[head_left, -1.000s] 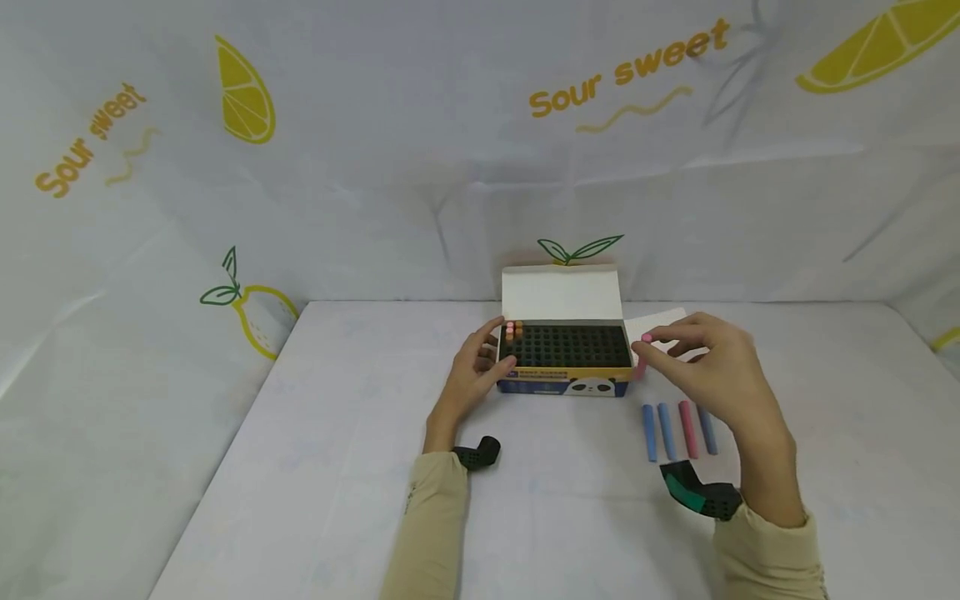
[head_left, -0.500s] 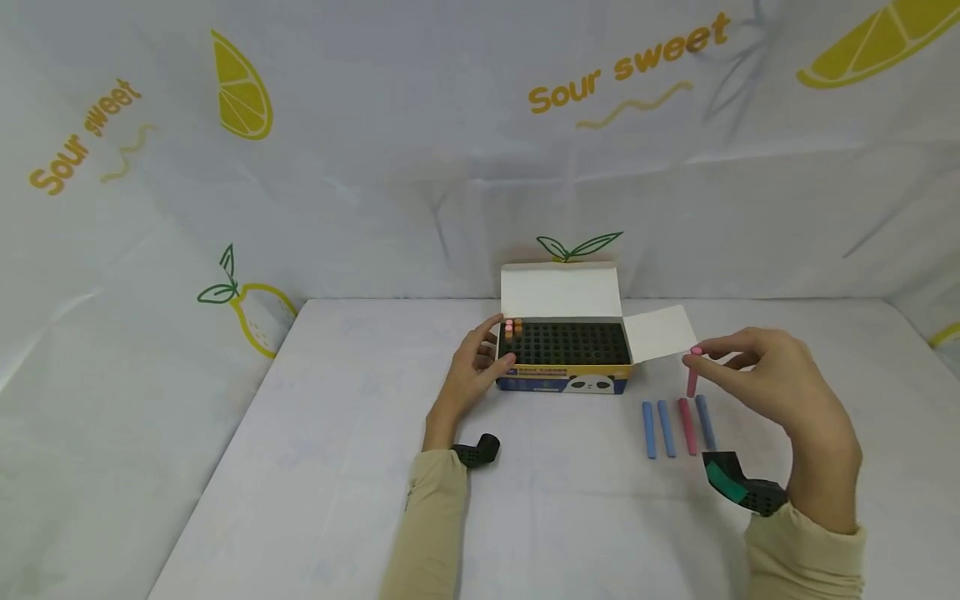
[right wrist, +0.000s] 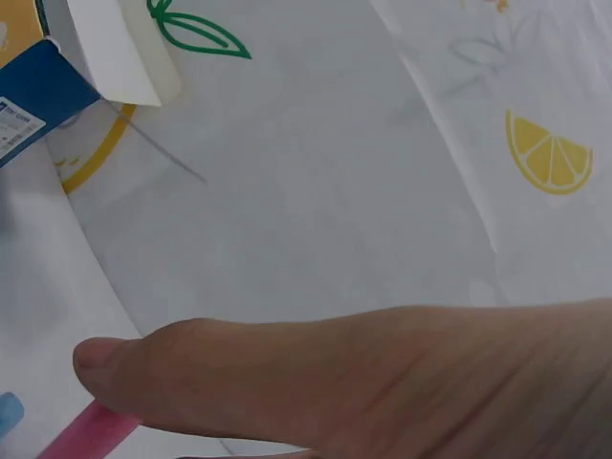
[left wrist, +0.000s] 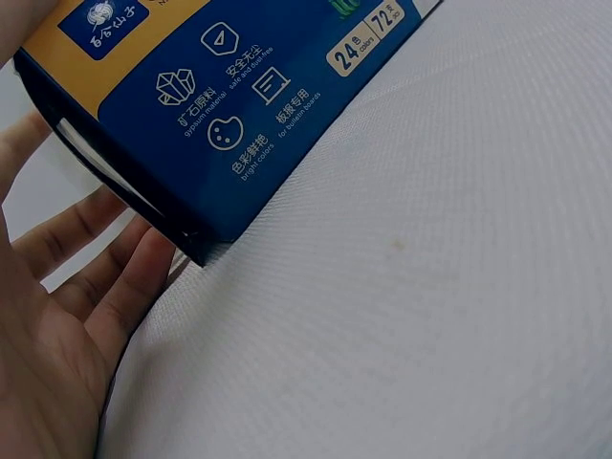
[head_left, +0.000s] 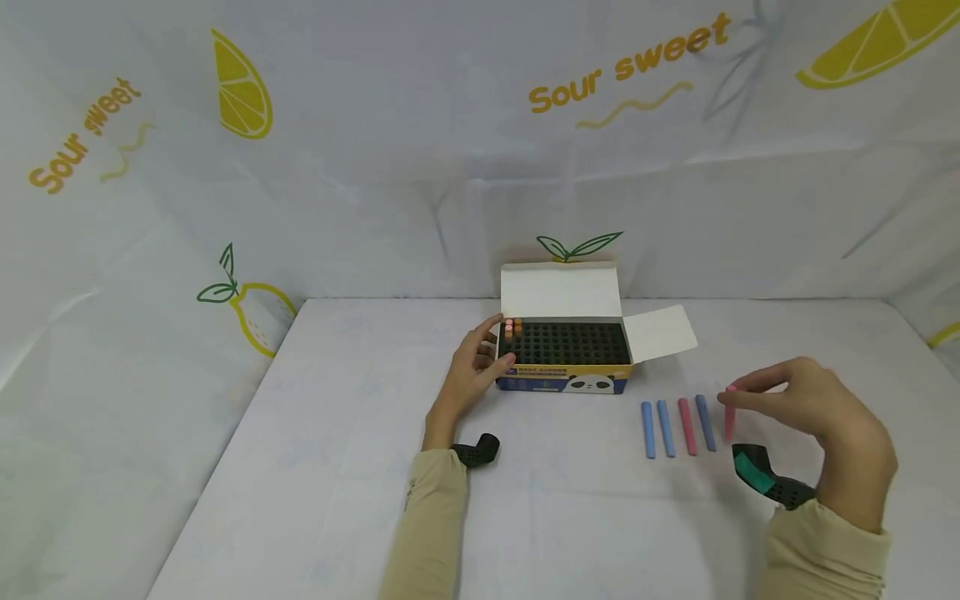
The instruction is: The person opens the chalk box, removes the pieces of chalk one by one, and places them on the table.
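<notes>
The right hand [head_left: 821, 412], its grip narrow, pinches a pink chalk stick [head_left: 729, 425] nearly upright, just right of a row on the white worktop [head_left: 570, 517]: two light blue sticks [head_left: 666, 428], a red-pink stick [head_left: 687, 426] and a darker blue stick [head_left: 706, 423]. The left hand's grip [head_left: 468, 377] holds the left end of the open chalk box [head_left: 536, 384], with pink and orange sticks [head_left: 509, 327] standing far left inside.

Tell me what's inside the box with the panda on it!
Inside the box is a black holder full of holes, with a few pink and orange stick tops in its far-left corner, near the left hand. The holder covers whatever lies underneath.
</notes>
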The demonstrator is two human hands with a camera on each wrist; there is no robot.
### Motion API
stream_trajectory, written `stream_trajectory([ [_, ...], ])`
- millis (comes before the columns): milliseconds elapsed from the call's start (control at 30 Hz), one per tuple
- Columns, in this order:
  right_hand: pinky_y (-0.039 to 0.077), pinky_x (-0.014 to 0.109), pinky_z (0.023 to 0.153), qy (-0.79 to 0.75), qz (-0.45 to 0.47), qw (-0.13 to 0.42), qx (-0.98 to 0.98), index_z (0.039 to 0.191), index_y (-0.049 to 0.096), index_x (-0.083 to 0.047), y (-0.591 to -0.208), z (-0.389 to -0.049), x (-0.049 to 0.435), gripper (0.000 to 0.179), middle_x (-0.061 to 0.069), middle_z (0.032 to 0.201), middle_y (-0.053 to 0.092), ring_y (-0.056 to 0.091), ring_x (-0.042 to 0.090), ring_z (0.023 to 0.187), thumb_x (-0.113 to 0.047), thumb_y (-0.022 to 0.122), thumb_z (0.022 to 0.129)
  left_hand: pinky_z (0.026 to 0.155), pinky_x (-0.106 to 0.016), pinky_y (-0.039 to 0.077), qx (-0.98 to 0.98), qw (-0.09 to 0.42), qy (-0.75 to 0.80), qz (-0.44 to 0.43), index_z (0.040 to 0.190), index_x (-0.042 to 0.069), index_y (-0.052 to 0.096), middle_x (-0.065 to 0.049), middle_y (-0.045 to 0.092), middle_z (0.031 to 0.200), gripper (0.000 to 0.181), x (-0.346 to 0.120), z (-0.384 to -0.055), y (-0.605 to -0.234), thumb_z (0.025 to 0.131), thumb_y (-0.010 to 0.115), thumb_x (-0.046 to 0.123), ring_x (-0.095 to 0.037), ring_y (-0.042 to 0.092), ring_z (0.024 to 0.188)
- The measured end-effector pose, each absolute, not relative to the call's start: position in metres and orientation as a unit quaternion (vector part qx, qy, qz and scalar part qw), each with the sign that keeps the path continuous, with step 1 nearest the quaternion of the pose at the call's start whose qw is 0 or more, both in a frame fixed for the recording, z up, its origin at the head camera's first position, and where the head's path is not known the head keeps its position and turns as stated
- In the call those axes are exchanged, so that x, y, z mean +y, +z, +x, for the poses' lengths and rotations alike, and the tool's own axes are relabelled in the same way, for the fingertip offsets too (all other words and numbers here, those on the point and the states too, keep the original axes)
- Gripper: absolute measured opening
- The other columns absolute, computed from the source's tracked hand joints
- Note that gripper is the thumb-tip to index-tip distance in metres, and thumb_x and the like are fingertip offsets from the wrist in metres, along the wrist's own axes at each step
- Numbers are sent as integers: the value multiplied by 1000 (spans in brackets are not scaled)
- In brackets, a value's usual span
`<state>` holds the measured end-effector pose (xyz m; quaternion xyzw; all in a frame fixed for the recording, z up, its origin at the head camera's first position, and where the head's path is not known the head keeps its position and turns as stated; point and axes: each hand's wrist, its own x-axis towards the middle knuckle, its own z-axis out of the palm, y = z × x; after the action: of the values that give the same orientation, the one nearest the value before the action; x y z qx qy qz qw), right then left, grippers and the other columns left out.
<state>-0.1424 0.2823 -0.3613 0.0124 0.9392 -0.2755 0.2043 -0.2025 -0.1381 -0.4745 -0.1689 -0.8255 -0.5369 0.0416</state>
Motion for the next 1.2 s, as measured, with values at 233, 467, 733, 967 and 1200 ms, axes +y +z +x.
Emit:
stream_trajectory([
  [233,56,53,83,-284,24,248,926,131,63,10,-374,-151,291,69,37,135,58,61,51,112,-49,68,95,91,-40,52,-827,41,-535,-168,158,32,38,-16,54,130,73,-138,-202,-475,95,60,61,-24,58,99],
  [467,55,53,80,-283,33,234,930,138,59,4,-384,-155,290,70,40,141,51,62,52,110,-52,65,96,90,-40,52,-826,42,-534,-174,159,31,37,-17,54,129,72,-138,-204,-476,96,60,58,-24,58,99],
  [733,54,47,78,-288,39,215,932,137,61,1,-398,-158,292,68,36,140,54,60,46,108,-53,64,96,92,-40,52,-826,32,-537,-167,159,33,36,-16,53,131,70,-138,-203,-475,96,61,53,-24,57,101],
  [967,53,51,83,-295,53,216,929,137,62,0,-406,-160,294,70,35,142,53,58,49,116,-56,64,95,93,-41,52,-827,32,-537,-165,158,34,36,-15,53,132,68,-139,-202,-475,97,63,48,-24,58,102],
  [1200,52,55,85,-298,54,213,929,137,62,0,-409,-162,292,72,39,145,47,54,53,122,-57,67,92,92,-39,52,-825,34,-540,-163,158,35,37,-13,54,130,67,-139,-203,-475,97,64,43,-22,58,99],
])
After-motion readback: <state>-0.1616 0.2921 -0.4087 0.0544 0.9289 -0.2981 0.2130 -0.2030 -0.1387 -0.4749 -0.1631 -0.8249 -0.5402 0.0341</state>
